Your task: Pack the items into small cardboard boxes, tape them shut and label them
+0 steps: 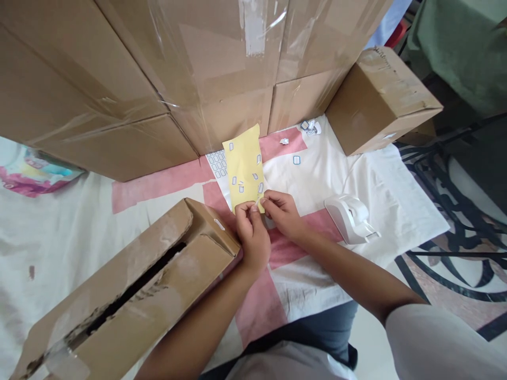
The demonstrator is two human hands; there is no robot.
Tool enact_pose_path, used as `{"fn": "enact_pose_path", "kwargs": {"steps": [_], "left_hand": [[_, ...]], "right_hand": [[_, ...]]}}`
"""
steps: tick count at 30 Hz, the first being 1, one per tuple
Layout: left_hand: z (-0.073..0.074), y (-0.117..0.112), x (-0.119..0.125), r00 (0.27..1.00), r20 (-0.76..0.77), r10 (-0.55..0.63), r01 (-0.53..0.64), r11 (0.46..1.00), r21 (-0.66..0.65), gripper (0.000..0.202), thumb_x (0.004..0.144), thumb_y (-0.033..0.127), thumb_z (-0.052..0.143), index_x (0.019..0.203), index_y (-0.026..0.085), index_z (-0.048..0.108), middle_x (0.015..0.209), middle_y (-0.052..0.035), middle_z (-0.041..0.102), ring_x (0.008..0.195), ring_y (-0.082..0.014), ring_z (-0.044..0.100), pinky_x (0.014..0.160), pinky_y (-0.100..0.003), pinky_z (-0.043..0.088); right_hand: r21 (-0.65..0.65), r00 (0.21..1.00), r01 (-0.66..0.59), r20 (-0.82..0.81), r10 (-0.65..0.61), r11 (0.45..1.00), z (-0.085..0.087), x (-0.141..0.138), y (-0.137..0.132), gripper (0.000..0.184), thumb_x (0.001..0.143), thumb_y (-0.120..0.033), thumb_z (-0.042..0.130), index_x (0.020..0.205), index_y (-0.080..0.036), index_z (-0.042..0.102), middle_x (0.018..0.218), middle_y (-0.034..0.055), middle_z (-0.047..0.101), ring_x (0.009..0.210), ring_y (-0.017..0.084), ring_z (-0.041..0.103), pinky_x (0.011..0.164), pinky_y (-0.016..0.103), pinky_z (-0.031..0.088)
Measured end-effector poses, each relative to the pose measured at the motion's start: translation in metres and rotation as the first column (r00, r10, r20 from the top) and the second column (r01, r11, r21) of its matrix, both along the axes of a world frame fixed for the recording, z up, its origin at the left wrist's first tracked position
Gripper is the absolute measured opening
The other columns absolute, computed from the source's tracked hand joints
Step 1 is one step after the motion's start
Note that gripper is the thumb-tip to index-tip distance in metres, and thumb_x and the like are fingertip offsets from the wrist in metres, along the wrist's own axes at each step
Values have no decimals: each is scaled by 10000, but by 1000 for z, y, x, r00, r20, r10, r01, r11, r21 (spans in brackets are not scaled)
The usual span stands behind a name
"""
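Note:
A yellow sticker backing sheet [244, 163] with several small white labels on it stands upright over the cloth. My left hand [252, 232] pinches its bottom edge. My right hand [282, 211] is closed beside it, fingertips pinching at a small label at the sheet's lower right corner. Behind the yellow sheet lies a white label sheet [217, 162] with rows of blue-edged stickers. Just left of my left hand is a long, torn cardboard box [130, 295] with a dark slit in its top.
Large taped cardboard boxes [178, 68] wall off the back. A smaller box [380, 100] sits at the right. A white handheld device [350, 217] lies on the white and pink cloth [380, 184]. Loose stickers [296, 159] lie near the boxes. Patterned floor lies to the right.

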State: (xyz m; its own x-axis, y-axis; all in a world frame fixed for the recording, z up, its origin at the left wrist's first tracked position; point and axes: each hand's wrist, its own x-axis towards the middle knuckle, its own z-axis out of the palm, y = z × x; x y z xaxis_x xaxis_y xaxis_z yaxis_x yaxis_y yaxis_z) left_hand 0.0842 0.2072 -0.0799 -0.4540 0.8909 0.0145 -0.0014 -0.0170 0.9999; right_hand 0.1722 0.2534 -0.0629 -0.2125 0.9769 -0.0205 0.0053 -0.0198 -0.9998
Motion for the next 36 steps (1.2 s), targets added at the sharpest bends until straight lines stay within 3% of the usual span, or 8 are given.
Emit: {"fn": "enact_pose_path", "kwargs": {"steps": [16, 36], "left_hand": [[0, 0, 0, 1000, 7, 11, -10, 1000, -29, 226, 1010, 440, 537, 934, 228, 551, 893, -7, 621, 815, -146, 586, 763, -273, 479], [1, -1, 0, 1000, 20, 6, -5, 1000, -23, 188, 1022, 397, 511, 950, 227, 550, 894, -5, 625, 804, -139, 582, 767, -268, 472]], "right_hand": [[7, 1000, 3, 6, -3, 1000, -1, -1, -1, 307, 891, -355, 553, 638, -211, 457, 601, -45, 443, 587, 106, 394, 573, 264, 324], [10, 999, -15, -30, 16, 1000, 0, -1, 0, 300, 898, -329, 551, 636, -206, 470, 598, -50, 457, 577, 98, 409, 572, 259, 332]]}}
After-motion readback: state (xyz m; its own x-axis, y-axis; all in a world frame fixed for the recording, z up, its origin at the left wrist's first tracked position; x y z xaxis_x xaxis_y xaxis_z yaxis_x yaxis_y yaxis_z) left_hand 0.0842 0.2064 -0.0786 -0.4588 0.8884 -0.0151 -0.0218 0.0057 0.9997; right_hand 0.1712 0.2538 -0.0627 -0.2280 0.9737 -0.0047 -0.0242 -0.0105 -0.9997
